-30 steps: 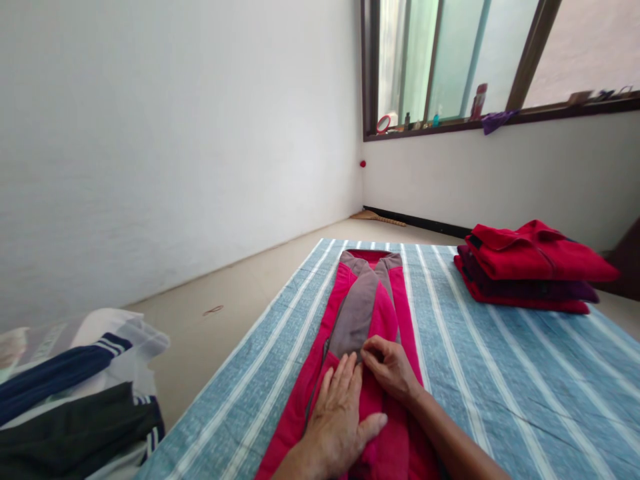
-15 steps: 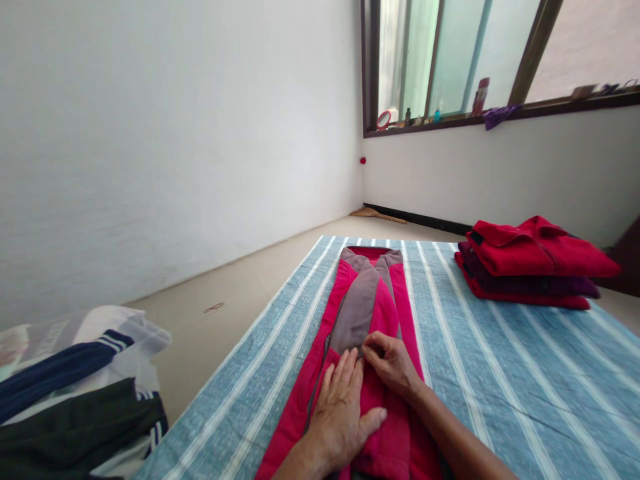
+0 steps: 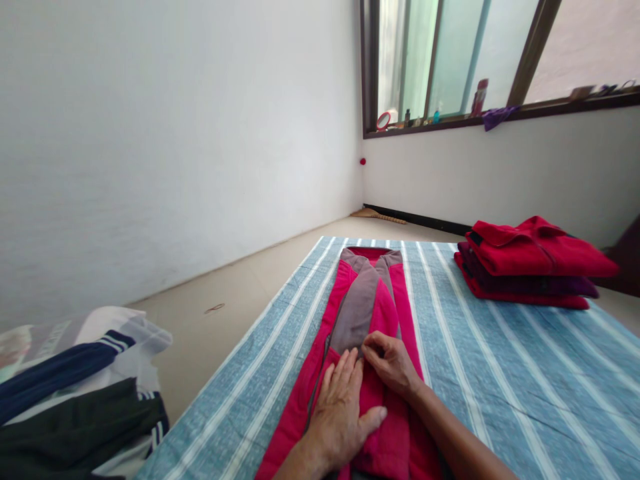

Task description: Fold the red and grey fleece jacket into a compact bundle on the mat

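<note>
1. A pink and grey garment [image 3: 361,313] lies lengthwise on a blue striped sheet [image 3: 500,373], running from the bottom centre of the frame up toward the middle.
2. The garment is folded into a long narrow strip, with its grey panels on the far half and plain pink cloth on the near half.
3. The left hand [image 3: 343,407] rests palm down on the pink cloth at the lower centre of the frame. Its fingers are stretched out flat and close together, the thumb is spread to the right, and it grips nothing.
4. The right hand [image 3: 393,363] sits just right of and slightly above the left hand, touching the garment where the grey panel meets the pink.
5. The right hand's fingers are curled in, with the fingertips pinched together on the fabric; how much cloth it has caught cannot be made out.
6. The two hands lie just beside each other, the left fingertips close to the right knuckles.
7. A stack of folded clothes [image 3: 533,263], red with a dark purple layer between, sits on the sheet at the right of the frame, well apart from the hands.
8. A loose pile of clothes [image 3: 80,393], dark blue, black and white, lies at the lower left, off the sheet.
9. A window [image 3: 450,60] fills the upper right, with small items on its sill.
</note>
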`<state>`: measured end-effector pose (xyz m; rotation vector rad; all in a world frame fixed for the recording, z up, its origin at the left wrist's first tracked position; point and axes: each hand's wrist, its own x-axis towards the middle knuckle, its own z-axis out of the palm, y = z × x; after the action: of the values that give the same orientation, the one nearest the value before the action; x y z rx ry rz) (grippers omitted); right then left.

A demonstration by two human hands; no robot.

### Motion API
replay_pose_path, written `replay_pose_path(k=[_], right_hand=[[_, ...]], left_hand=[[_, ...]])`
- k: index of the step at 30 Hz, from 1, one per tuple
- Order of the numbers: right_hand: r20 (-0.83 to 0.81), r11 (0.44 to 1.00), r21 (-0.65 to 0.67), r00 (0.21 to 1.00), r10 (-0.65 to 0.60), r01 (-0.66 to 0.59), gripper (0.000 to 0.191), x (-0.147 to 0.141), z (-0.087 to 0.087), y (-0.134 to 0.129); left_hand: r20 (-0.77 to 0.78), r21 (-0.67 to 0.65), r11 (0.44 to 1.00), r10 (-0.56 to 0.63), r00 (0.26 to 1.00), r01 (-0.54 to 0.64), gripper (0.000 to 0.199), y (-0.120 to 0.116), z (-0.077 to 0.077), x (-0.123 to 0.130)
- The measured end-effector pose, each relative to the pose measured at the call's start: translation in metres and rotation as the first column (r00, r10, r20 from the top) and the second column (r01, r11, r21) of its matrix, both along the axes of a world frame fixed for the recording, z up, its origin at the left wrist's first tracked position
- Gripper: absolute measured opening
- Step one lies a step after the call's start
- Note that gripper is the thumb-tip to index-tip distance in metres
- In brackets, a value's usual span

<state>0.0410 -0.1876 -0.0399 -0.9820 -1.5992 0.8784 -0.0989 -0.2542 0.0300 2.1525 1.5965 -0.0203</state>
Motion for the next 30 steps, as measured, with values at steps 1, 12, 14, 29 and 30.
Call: replay_pose_path(k=[1,12,14,29,30], right_hand=[[-0.001,1.0,-0.001,1.0,0.001,-0.001,0.019,-0.0001,-0.0003,0.0003],[-0.014,1.0,0.0,1.0,0.005,-0.005,0.017,0.0,0.0003,0.0008],[-0.016,1.0,-0.001,1.0,0.006,-0.006,0.017,0.0,0.0004,0.0006],[-0.007,1.0,0.0,1.0,0.001,-0.001,0.018,0.0004,-0.001,0.0007],[-0.004,1.0,0.001,1.0,0.001,-0.001,0.018,0.0006,-0.001,0.0007]], left_hand=[[0.005,0.005,1.0,-0.004,1.0,0.004,0.082,0.0,-0.0004,-0.0004],[-0.014,0.026,1.0,-0.018,1.0,0.018,0.08,-0.0005,-0.0022,-0.0009],[-0.011,0.028,0.999,-0.016,1.0,0.016,0.08,-0.0008,-0.0027,-0.0011],[-0.017,0.035,0.999,-0.011,1.0,0.011,0.079,-0.0008,-0.0038,-0.0014],[-0.018,0.032,0.999,-0.01,1.0,0.01,0.079,-0.0009,-0.0037,-0.0013]])
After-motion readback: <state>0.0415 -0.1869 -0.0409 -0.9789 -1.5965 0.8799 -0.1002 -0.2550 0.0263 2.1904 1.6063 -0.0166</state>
